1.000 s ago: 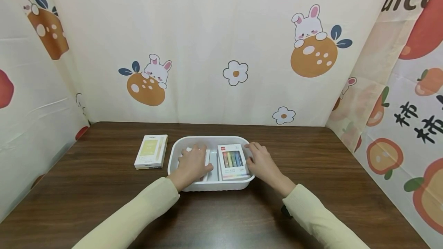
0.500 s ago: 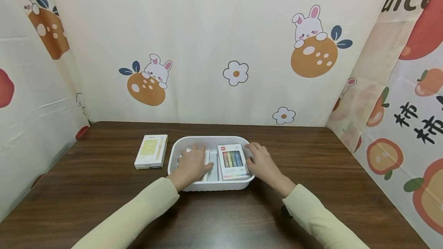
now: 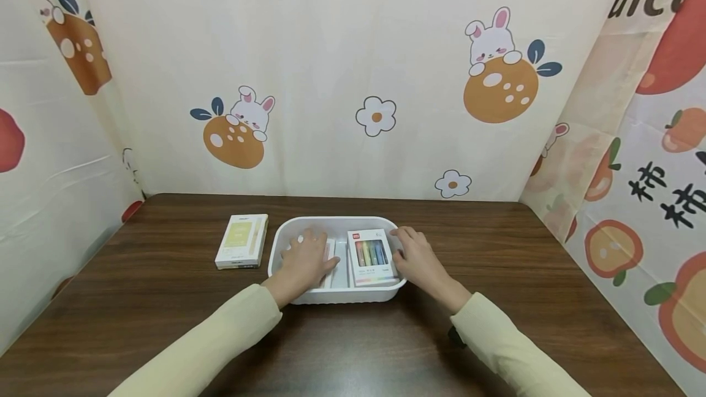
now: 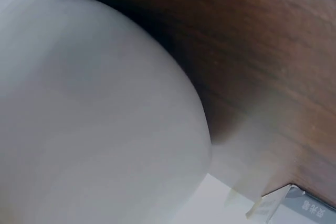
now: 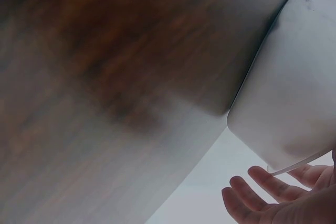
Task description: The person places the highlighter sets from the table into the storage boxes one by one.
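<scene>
Settling step, I judge: my left hand (image 3: pixel 302 260) covers 1 box (image 3: pixel 330 249) in the white tray (image 3: pixel 342 296), pinch untellable; my right hand (image 3: pixel 419 257), fingers spread, meets its rim. Next calls for gentle left-hand withdrawal.

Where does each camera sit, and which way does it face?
Head: on the head, facing forward and down at the tray, table, sleeves, left grip and right grip.
Left wrist: on that wrist, facing the tray's outer wall and a box; no grip shows.
Right wrist: on that wrist, facing the tray's outer wall; fingers show by its rim.
The wrist views share tray wall and table.
</scene>
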The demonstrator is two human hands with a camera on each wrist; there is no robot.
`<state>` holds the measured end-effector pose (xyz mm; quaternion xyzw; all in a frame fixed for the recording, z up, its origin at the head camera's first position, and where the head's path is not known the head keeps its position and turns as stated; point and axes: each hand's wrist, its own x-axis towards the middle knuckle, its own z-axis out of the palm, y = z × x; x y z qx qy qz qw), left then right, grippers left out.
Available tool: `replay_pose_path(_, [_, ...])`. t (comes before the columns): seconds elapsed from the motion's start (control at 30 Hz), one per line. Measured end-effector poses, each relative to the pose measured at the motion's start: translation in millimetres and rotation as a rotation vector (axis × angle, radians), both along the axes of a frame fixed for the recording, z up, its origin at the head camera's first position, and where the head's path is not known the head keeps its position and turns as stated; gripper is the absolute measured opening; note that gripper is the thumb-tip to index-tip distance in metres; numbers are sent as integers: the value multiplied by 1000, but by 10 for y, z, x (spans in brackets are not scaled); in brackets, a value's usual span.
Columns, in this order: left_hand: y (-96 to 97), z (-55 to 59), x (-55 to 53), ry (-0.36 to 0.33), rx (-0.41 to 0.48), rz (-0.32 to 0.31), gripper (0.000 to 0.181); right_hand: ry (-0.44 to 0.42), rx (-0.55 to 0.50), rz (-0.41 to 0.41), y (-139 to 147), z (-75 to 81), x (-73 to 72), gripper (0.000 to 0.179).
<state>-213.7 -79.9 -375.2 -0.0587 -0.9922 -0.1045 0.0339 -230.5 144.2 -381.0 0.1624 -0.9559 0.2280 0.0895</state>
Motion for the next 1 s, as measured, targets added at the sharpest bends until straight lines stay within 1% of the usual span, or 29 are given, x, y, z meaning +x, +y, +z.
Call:
replay_pose_path(0.1, [-11, 30, 21, 4, -4, -5, 54, 1, 2, -1, 0, 1, 0, 37])
replay_pose_path(0.17, [-18, 50, 33, 20, -14, -10, 53, 1, 4, 0, 1, 4, 0, 37])
replay_pose_path(0.27, [-35, 76, 44, 64, -32, -27, 51, 3, 7, 4, 0, 8, 1, 37])
replay_pose_path(0.43, [-85, 119, 49, 159, -57, -77, 45, -3, 13, 2, -2, 10, 2, 37])
replay_pose_path(0.5, [-107, 145, 52, 177, -70, -90, 43, -7, 16, 0, -5, 10, 5, 37])
replay_pose_path(0.7, [-165, 241, 55, 155, -40, -69, 41, -7, 18, -4, -9, 11, 7, 37])
replay_pose_path(0.83, [-243, 266, 34, 152, -32, -69, 43, -3, 11, -2, -7, 7, 2, 38])
replay_pose_path(1.0, [-358, 304, 3, 156, -19, -52, 47, -2, 5, 2, -7, 3, -3, 38])
